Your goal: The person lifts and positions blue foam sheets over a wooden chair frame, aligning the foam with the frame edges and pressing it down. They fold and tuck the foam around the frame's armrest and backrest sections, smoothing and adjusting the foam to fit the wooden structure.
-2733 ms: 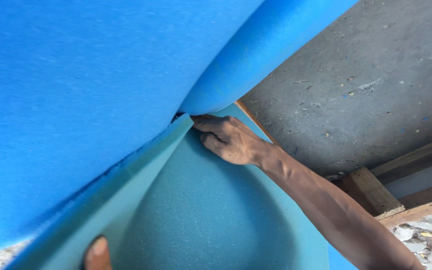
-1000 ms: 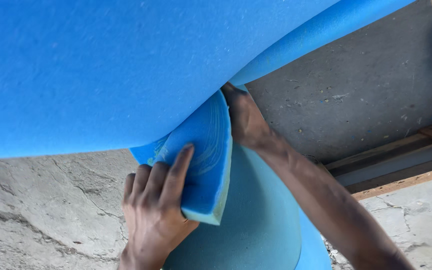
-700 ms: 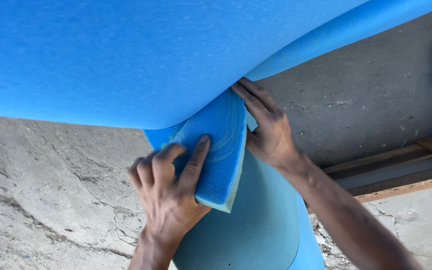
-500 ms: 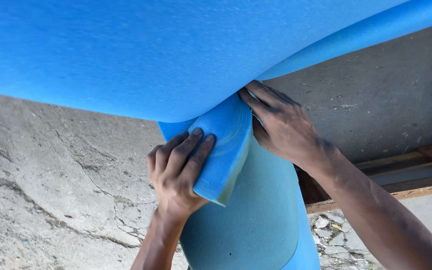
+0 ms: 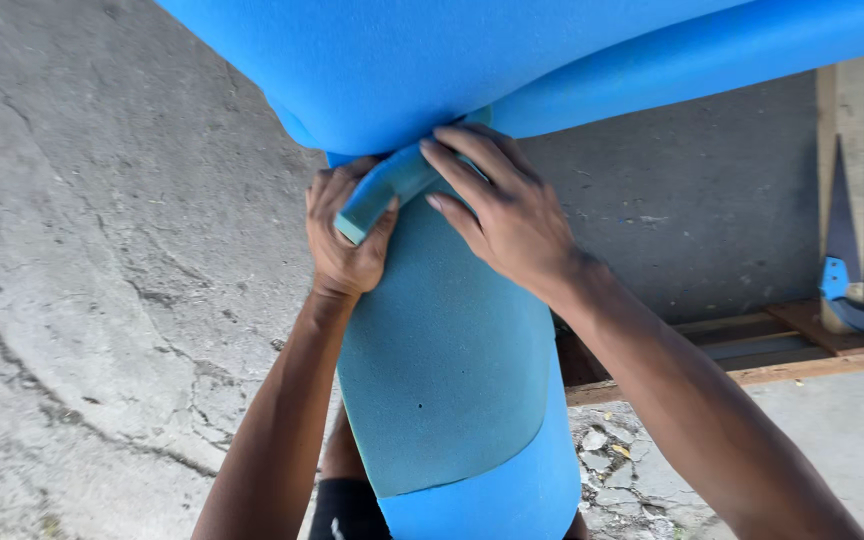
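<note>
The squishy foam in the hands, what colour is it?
The foam sheet is blue, a duller teal-blue on the rolled part, seen in the head view.

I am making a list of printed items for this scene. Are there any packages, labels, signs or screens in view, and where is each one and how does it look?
None in view: no package, label, sign or screen.
What shows instead: the left hand and the right hand grip a folded blue foam sheet above a cracked concrete floor, with wooden boards at the right.
</note>
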